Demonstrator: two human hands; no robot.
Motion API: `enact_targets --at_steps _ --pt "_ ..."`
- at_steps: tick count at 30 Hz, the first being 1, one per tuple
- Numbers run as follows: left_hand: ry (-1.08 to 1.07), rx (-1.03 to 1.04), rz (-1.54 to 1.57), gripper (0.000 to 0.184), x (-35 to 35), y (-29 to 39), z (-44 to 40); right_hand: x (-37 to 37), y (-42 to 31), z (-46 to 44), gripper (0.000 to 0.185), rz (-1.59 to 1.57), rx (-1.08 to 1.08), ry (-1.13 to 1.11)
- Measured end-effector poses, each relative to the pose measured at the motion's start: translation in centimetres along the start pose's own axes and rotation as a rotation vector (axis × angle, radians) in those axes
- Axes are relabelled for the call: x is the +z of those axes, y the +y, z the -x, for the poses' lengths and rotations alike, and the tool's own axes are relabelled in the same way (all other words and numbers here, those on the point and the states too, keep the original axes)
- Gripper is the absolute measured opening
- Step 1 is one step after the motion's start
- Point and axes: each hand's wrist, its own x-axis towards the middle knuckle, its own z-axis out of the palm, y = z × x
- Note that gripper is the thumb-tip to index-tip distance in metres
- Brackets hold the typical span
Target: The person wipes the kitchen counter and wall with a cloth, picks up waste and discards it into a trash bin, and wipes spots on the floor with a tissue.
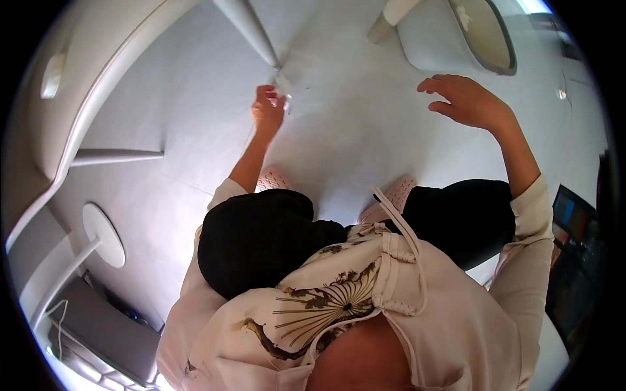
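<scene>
My left hand (267,114) reaches down over the floor with its fingers curled. A small crumpled white scrap (283,86) is pinched at its fingertips; whether it is tissue or thin plastic I cannot make out. The tip of a chair leg (266,51) stands just beyond that scrap. On the other side, my right hand (464,101) hangs in the air with its fingers apart and nothing in it. The nearest thing to it is a pale waste bin (430,40) with a grey rim, which has something white inside.
The grey floor (352,124) spreads between my pink shoes (394,195) and the bin. A white chair (104,78) rises at the left, with another leg (117,157) low beside it. A round white base (104,234) stands lower left. A dark screen (574,260) is at the right.
</scene>
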Motion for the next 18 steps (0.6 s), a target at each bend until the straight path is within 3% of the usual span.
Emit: enact_targets --at_steps 2,6,12,15,18 --pt "0.083 0.029 0.058 0.022 -0.7 -0.3 -1.8 0.1 0.1 0.5 0.030 -0.008 0.040 -0.030" --pt "0.114 0.072 -0.114 0.019 -3.0 -2.9 -3.2 0.6 0.6 1.4 0.029 -0.051 0.060 0.006" --pt "-0.184 0.311 -0.059 0.020 0.4 1.2 -3.4 1.1 -0.2 1.8 0.030 -0.005 0.099 -0.038" --pt "-0.321 0.638 -0.327 0.018 2.9 1.5 -4.7 1.8 0.3 1.9 0.030 0.003 0.087 -0.032" --pt "-0.426 0.572 -0.491 0.014 4.1 -0.3 -3.8 2.0 0.4 1.9 0.030 0.032 0.114 -0.029"
